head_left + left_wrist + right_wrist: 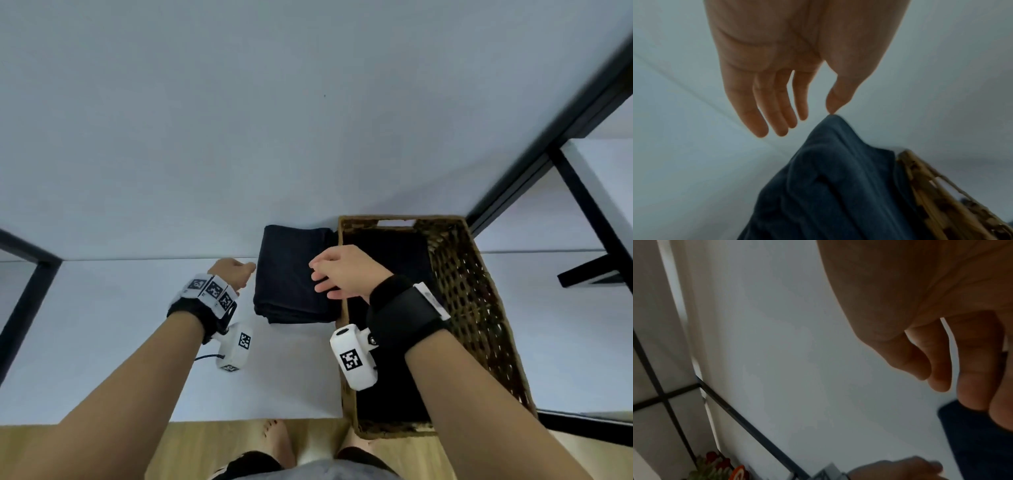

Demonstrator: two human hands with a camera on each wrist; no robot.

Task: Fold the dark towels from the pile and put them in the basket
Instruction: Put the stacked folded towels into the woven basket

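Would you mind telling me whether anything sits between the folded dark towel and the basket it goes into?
Nothing visible does. The folded towel lies right against the basket on its left; only the near wicker wall must be cleared. The right hand hovers over that edge.

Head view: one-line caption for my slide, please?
Both hands at a folded dark towel beside the wicker basket.

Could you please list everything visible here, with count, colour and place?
Folded towels: one stack, dark navy, on the table against the basket's left wall.
Wicker basket: one, brown, at the table's right end, dark cloth inside.
Table: one, white top.
Second table: one, white top, black frame, far right.
Floor: light wood, bottom edge.
Wrist cameras: two, white, with black-and-white markers.
Left hand: open, left of the stack, empty.
Right hand: fingers loose over the stack's right edge.
Feet: bare, below the table edge.
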